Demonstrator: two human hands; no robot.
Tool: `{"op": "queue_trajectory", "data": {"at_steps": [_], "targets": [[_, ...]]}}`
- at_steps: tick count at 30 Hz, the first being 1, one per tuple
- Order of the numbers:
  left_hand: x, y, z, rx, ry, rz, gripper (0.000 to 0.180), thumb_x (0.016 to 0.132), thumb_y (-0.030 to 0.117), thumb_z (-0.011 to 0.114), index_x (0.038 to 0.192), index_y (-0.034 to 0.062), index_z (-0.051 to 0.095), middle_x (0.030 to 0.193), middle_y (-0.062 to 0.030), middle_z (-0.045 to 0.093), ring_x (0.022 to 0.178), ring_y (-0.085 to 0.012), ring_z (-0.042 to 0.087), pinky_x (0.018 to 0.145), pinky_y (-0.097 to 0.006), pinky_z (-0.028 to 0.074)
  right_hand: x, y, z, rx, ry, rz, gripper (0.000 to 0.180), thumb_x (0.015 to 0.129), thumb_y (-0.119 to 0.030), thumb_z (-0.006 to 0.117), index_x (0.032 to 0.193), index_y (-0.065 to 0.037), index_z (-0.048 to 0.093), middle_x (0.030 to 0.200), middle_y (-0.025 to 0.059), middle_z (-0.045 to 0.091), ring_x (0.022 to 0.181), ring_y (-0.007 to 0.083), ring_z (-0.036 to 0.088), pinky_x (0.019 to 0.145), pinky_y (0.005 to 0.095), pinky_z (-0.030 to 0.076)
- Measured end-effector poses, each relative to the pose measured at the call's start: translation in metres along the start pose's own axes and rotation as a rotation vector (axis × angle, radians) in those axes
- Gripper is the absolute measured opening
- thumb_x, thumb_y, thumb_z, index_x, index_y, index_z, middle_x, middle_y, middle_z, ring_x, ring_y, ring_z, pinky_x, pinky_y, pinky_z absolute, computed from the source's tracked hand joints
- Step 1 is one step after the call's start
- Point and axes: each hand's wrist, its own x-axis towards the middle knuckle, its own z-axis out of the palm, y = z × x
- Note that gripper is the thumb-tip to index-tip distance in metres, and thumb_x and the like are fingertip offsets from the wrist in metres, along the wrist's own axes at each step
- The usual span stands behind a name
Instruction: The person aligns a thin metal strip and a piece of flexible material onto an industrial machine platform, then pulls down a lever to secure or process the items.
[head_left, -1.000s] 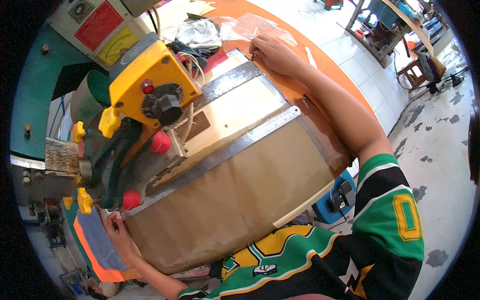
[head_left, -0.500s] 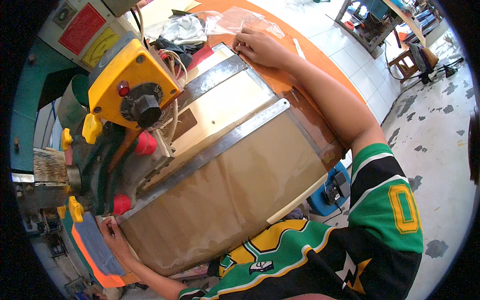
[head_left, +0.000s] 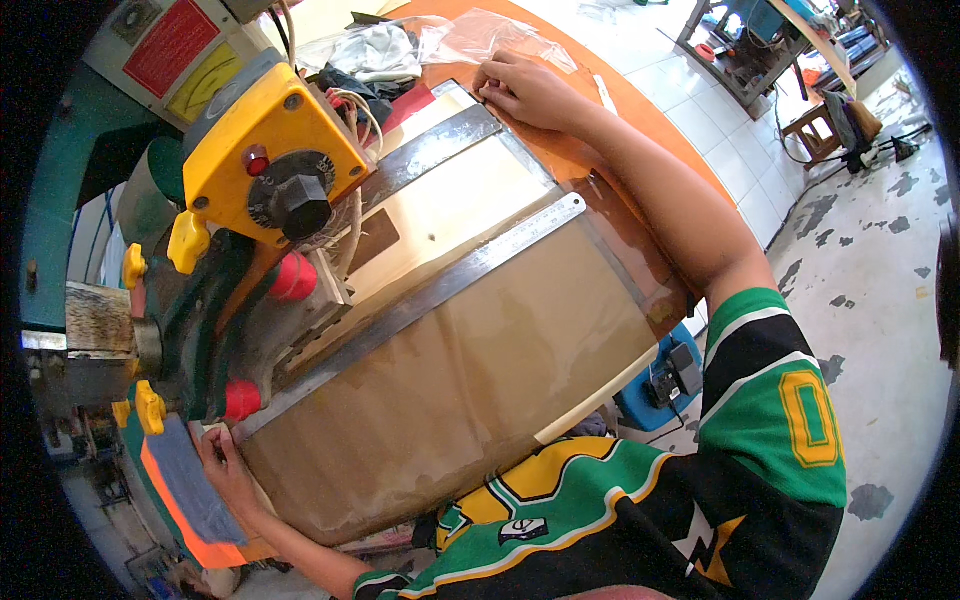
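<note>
At the lower left, my left hand (head_left: 230, 475) is closed at the near end of the work surface, with thumb and fingers together by a small pale edge. What lies between those fingertips is too small to make out. My right hand (head_left: 525, 90) rests at the far right corner with its fingers curled in, and what they hold, if anything, is hidden. Between the hands lies a long steel ruler (head_left: 520, 232), slanting across a brown sheet under clear film (head_left: 450, 380). Beyond it lie a pale board (head_left: 440, 220) with a rectangular cutout and a flat metal bar (head_left: 435, 155).
A machine head with a yellow control box (head_left: 275, 155), black knob and red caps (head_left: 242, 400) overhangs the left side. Crumpled cloth (head_left: 375, 55) and clear plastic (head_left: 500, 40) lie on the orange table (head_left: 640, 130). A blue object (head_left: 650, 400) stands by my right side.
Both hands stay nearly in place. The view has shifted very slightly, with the machine head a little larger or nearer; nothing is visibly picked up or let go.
</note>
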Motion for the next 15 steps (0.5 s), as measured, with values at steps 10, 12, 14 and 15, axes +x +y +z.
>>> {"op": "queue_trajectory", "data": {"at_steps": [10, 12, 14, 15], "targets": [[-0.001, 0.009, -0.001, -0.055, 0.023, -0.02, 0.027, 0.104, 0.024, 0.064, 0.105, -0.0024, 0.062, 0.098, -0.0075, 0.063, 0.091, -0.0188, 0.056, 0.085, -0.031, 0.047, 0.002, -0.001, -0.002, 0.053, -0.017, -0.01, 0.016, 0.103, -0.017, 0.059, 0.11, -0.005, 0.067, 0.107, 0.0136, 0.062, 0.094, 0.0264, 0.065, 0.085, 0.0382, 0.053], [-0.003, 0.024, -0.002, -0.036, 0.02, -0.043, 0.026, 0.104, 0.024, 0.063, 0.106, -0.0022, 0.062, 0.095, -0.0067, 0.062, 0.089, -0.0174, 0.056, 0.083, -0.03, 0.047, 0.003, -0.001, -0.005, 0.075, -0.041, -0.002, 0.015, 0.102, -0.015, 0.058, 0.109, -0.005, 0.067, 0.107, 0.0133, 0.062, 0.095, 0.026, 0.064, 0.085, 0.038, 0.052], [-0.004, 0.037, 0.0, -0.017, 0.018, -0.067, 0.026, 0.104, 0.024, 0.063, 0.106, -0.0019, 0.062, 0.093, -0.0059, 0.061, 0.086, -0.016, 0.056, 0.082, -0.03, 0.047, 0.001, -0.003, -0.009, 0.085, -0.041, 0.001, 0.014, 0.101, -0.013, 0.058, 0.108, -0.004, 0.067, 0.106, 0.0131, 0.062, 0.095, 0.0257, 0.064, 0.085, 0.0381, 0.052], [-0.004, 0.042, 0.001, 0.025, 0.025, -0.009, 0.025, 0.104, 0.024, 0.063, 0.106, -0.0014, 0.062, 0.092, -0.005, 0.061, 0.085, -0.0147, 0.055, 0.08, -0.029, 0.047, 0.0, -0.005, -0.013, 0.091, -0.043, 0.015, 0.014, 0.1, -0.012, 0.058, 0.108, -0.004, 0.067, 0.106, 0.0129, 0.062, 0.095, 0.0255, 0.064, 0.085, 0.0383, 0.052]]}}
